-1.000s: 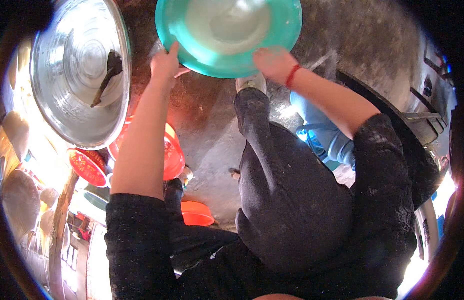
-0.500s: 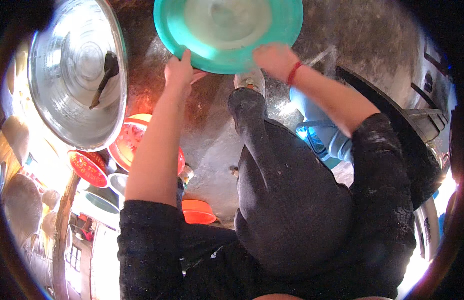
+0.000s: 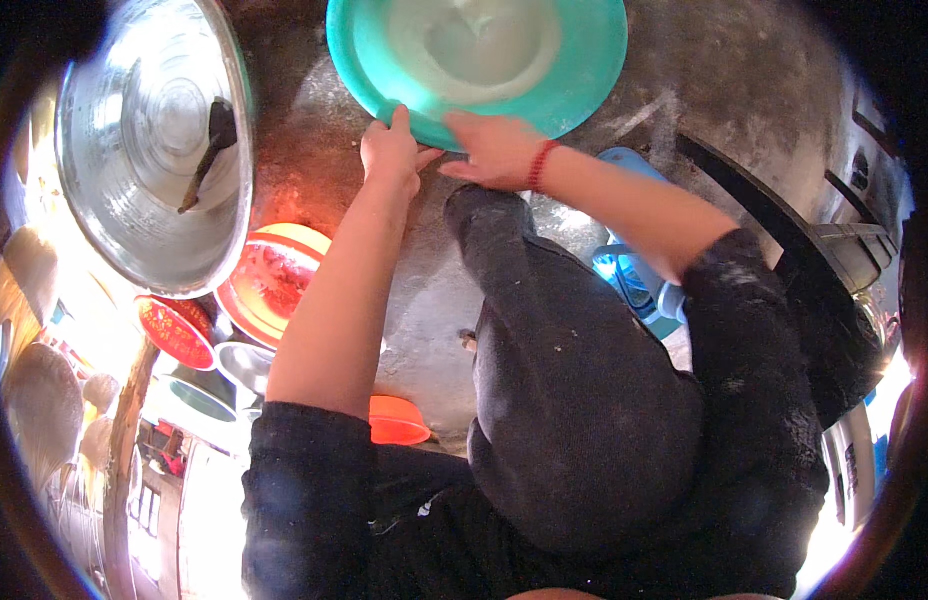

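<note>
Lead: State the position of the basin.
Inspector: The green basin [image 3: 584, 85] lies at the top of the view, its far edge cut off. It contains a pale mass [image 3: 524, 55], greyish in the middle.

Lead: Condition of the hands?
Inspector: The left hand [image 3: 386, 158] appears to pinch the near rim, thumb on top, other fingers outside. The right hand [image 3: 499, 152], with a red band [image 3: 543, 166] at the wrist, has fingers at the rim just beside it. Blur and angle prevent me telling whether it grips or merely rests there.

Lead: Changes noted?
Inspector: Half a second ago the hands are farther apart; now the right is well to the left along the rim, close to its partner. The basin sits slightly farther right.

Lead: Consequence?
Inspector: In my judgement, control now falls on one short stretch of near rim, leaving the right side unattended.

Lead: Surroundings?
Inspector: A metal pan [image 3: 94, 205] at left holds a dark tool [image 3: 214, 150]; a red bowl [image 3: 264, 285] is below.
</note>
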`<action>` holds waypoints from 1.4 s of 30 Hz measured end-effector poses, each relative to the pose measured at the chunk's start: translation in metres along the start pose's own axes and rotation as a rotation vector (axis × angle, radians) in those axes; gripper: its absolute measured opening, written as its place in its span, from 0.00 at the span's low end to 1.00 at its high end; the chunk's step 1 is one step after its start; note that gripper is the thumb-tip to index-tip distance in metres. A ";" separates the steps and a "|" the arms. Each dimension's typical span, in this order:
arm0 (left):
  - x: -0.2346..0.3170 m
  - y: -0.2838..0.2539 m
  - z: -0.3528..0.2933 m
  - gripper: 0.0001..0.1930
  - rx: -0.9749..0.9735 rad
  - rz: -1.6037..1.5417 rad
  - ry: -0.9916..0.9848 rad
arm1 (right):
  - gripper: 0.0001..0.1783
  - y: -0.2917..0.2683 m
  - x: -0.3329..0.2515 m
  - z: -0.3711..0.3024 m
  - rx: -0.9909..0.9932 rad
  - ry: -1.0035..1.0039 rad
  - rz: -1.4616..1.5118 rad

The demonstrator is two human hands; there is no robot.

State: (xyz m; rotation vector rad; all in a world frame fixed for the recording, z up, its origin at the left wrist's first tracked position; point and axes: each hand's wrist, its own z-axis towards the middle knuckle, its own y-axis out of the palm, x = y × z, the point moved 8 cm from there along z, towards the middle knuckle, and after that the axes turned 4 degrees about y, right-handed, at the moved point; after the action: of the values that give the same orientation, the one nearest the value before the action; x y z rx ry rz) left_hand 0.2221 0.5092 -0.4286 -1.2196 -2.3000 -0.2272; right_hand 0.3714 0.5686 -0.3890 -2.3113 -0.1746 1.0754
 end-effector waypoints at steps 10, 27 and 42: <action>0.008 0.005 -0.001 0.25 0.020 0.101 -0.011 | 0.42 0.001 0.037 -0.017 -0.380 0.160 -0.320; 0.034 0.001 0.010 0.25 -0.023 0.355 0.072 | 0.38 -0.079 0.117 0.143 0.095 0.091 -0.808; 0.022 0.048 0.006 0.24 0.008 -0.067 0.019 | 0.54 0.008 0.077 0.089 -0.019 0.559 0.076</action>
State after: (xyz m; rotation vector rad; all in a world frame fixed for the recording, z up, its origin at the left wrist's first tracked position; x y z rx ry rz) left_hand 0.2488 0.5547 -0.4269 -1.1323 -2.3257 -0.2522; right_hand 0.3564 0.6287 -0.4900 -2.5516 0.1222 0.4260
